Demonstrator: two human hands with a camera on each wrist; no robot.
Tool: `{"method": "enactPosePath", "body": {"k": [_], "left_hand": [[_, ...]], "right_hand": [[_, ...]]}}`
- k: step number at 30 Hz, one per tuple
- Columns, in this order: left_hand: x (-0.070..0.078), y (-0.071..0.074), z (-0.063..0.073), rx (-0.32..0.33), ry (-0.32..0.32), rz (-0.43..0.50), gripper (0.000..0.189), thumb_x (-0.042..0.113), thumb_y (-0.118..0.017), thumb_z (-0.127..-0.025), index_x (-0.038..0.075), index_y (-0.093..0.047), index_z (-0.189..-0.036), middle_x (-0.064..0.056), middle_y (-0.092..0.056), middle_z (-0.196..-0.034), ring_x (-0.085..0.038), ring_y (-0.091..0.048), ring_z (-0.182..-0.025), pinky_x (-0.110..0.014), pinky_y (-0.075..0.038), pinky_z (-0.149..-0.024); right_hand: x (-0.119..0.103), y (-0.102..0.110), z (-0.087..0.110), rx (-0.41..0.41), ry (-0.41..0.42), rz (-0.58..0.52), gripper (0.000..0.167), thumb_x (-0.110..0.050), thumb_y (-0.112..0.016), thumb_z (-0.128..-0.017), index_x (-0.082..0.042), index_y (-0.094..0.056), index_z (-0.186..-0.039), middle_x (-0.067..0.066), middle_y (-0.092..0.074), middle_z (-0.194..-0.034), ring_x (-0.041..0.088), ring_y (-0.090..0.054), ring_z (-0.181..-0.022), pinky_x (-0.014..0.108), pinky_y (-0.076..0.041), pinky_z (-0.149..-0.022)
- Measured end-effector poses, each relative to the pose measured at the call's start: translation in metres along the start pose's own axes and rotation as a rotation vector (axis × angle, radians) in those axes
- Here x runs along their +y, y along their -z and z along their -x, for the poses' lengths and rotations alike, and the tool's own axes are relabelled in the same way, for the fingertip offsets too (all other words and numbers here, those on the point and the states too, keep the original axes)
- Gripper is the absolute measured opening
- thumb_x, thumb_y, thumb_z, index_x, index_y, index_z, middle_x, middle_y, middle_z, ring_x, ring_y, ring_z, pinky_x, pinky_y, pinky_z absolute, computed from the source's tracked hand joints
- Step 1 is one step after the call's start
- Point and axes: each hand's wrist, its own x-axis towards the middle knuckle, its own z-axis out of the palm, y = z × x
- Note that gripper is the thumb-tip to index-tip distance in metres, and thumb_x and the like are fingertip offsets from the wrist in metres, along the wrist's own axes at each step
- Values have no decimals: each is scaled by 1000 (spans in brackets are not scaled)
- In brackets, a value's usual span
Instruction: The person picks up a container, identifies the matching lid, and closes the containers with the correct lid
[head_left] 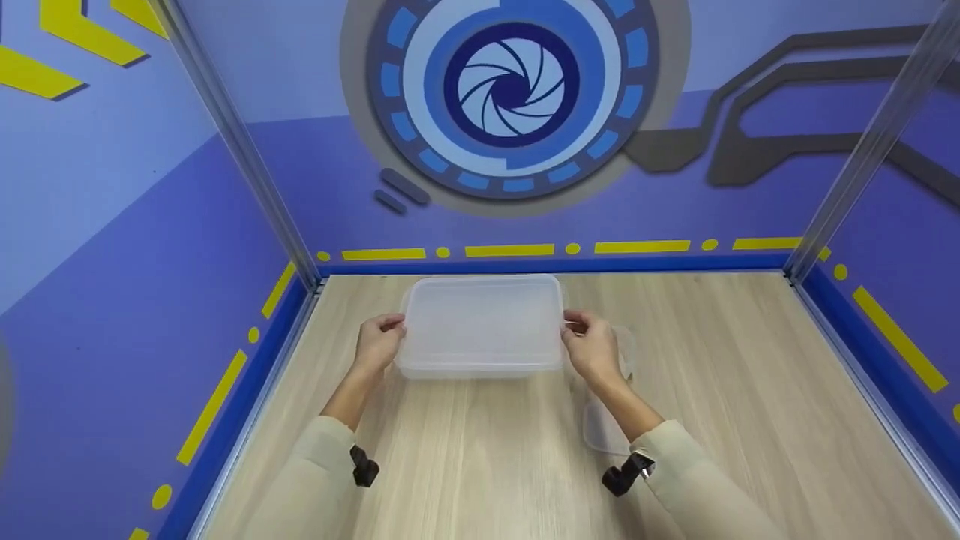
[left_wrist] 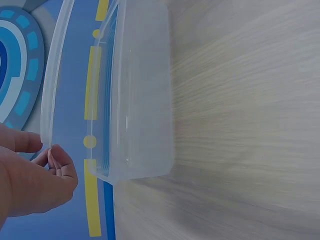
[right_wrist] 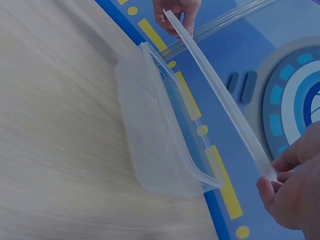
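Observation:
A translucent plastic lid [head_left: 484, 322] is held level over a clear rectangular food container [left_wrist: 145, 95], with a gap between them in both wrist views. My left hand [head_left: 379, 343] pinches the lid's left end between thumb and fingers. At the opposite end, my right hand [head_left: 592, 349] pinches the lid's right edge. The container stands upright on the table, its open top facing the lid. From the head view the lid hides most of it.
Another clear plastic piece [head_left: 602, 429] lies on the wooden table [head_left: 480, 465] under the right forearm, partly covered by it. Blue printed panels [head_left: 300, 172] with metal corner posts [head_left: 240, 150] enclose the table at the back and both sides.

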Motion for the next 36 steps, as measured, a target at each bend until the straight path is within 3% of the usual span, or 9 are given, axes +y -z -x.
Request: {"method": "enactPosePath", "body": {"k": [13, 22, 33, 36], "left_hand": [[-7, 3, -6, 25, -10, -12, 33, 0, -55, -105, -9, -63, -135, -21, -64, -125, -30, -59, -115, -34, -49, -95], [-6, 4, -6, 32, -43, -31, 32, 2, -53, -108, -7, -62, -137, -21, -64, -128, -31, -60, -118, -40, -50, -100], [-7, 7, -11, 19, 20, 15, 36, 2, -51, -108, -9, -59, -141, -24, -61, -134, -34, -57, -125, -44, -47, -108], [-8, 6, -13, 34, 15, -13, 35, 1, -52, -107, -10, -60, -139, -24, -62, -132, -35, -58, -124, -44, -48, -107]], "right_hand": [[2, -6, -4, -17, 39, 43, 33, 4, -65, -97, 8, -69, -129, 23, -73, -119, 34, -70, -112, 44, -58, -95], [5, -9, -8, -30, 23, 30, 32, 4, -64, -99, 9, -67, -131, 23, -71, -124, 34, -68, -115, 46, -57, -97], [9, -14, -11, -35, 28, -5, 31, 4, -66, -98, 9, -68, -128, 23, -72, -123, 34, -68, -113, 42, -58, -94], [9, -15, -12, -50, 10, -26, 31, 5, -66, -98, 10, -68, -128, 23, -72, -123, 34, -68, -113, 40, -57, -93]]}}
